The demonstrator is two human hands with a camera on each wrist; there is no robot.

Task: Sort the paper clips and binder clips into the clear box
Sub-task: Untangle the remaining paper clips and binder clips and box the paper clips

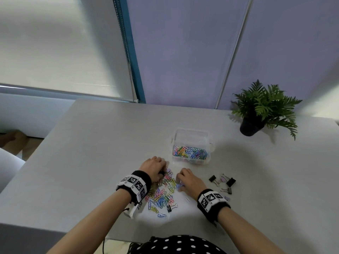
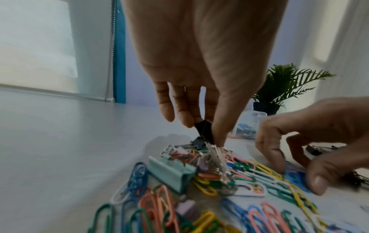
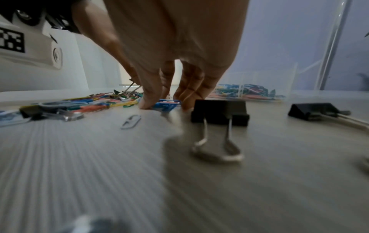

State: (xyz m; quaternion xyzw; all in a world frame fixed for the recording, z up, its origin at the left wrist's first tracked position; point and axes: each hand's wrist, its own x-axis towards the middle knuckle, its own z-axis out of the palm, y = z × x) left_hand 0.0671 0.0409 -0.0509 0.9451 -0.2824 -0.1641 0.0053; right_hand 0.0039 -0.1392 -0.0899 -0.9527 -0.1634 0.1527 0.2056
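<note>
In the head view, we see the left hand point(image 1: 155, 168) at the far end of the loose pile of paper clips point(image 1: 162, 194) on the grey table point(image 1: 91, 153), its fingers curled down onto a small dark item; the right hand point(image 1: 190, 180) rests at the right edge of the same pile, fingers bent down to the surface. The clear box point(image 1: 191, 146) stands just beyond the hands, lid off, with coloured paper clips filling its near compartment. A group of binder clips point(image 1: 222, 182) lies on the table right of the right hand, and a potted plant point(image 1: 264, 109) stands at the far right. In the left wrist view, we see the thumb and fingers point(image 2: 220, 126) pinching a black binder clip point(image 2: 203, 128) just above the pile, with a mint binder clip point(image 2: 171, 173) lying among the paper clips nearer the camera. In the right wrist view, we see the right fingertips point(image 3: 147, 102) drawn together and pressed on blue paper clips point(image 3: 165, 103) on the table; whether they actually grip them we cannot tell. A large black binder clip point(image 3: 219, 112) sits just right of those fingers, and another black clip point(image 3: 311, 111) lies further right.
</note>
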